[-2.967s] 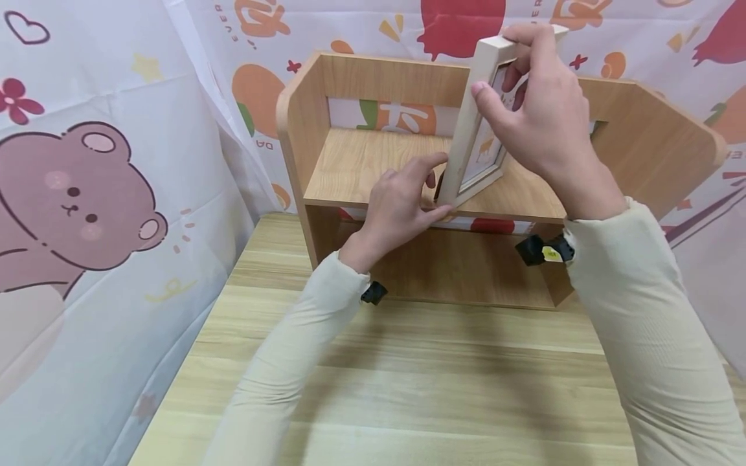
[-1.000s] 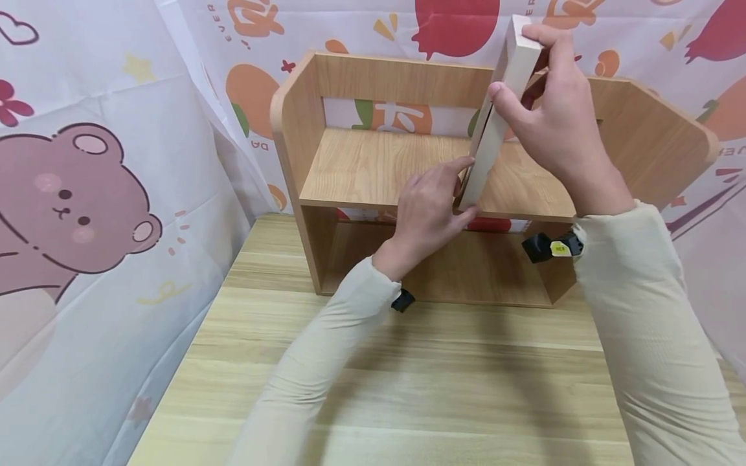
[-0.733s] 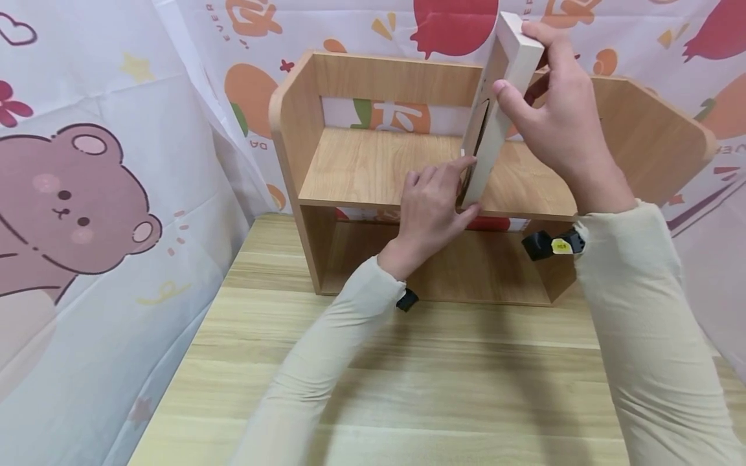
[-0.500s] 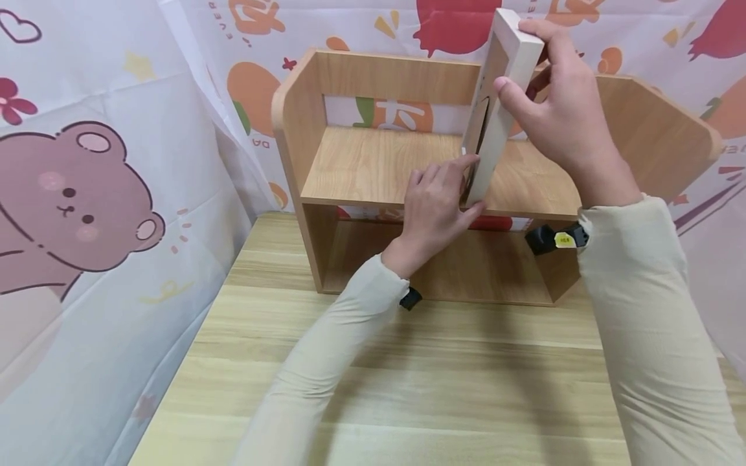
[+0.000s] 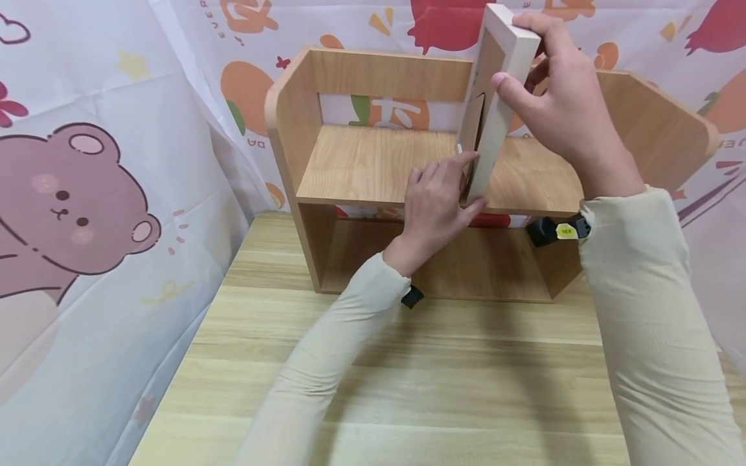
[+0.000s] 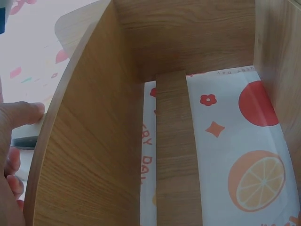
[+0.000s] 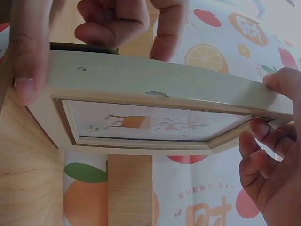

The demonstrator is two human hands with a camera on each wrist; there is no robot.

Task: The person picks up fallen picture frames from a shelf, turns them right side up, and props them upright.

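A cream picture frame (image 5: 502, 107) stands upright on the upper shelf, its back turned partly to the left with a dark-edged stand flap against it. My right hand (image 5: 568, 103) grips its top corner, thumb on the near edge and fingers over the top. Low on the frame, my left hand (image 5: 434, 204) pinches the bottom corner between thumb and fingers. The right wrist view shows the front of the frame (image 7: 141, 77), with a small animal picture behind the pane and both hands at its ends. In the left wrist view, my left hand (image 6: 11, 155) shows only partly at the left edge.
A two-tier wooden shelf (image 5: 379, 165) stands at the back of the light wooden table (image 5: 466, 382). Its high side panels (image 5: 291, 123) flank the upper level. Printed cloth (image 5: 250, 97) hangs behind it, and another with a bear (image 5: 87, 194) hangs at the left.
The frame has turned on the shelf, from its picture side facing the head camera to its back partly showing. Both hands have shifted right with it, still holding it.
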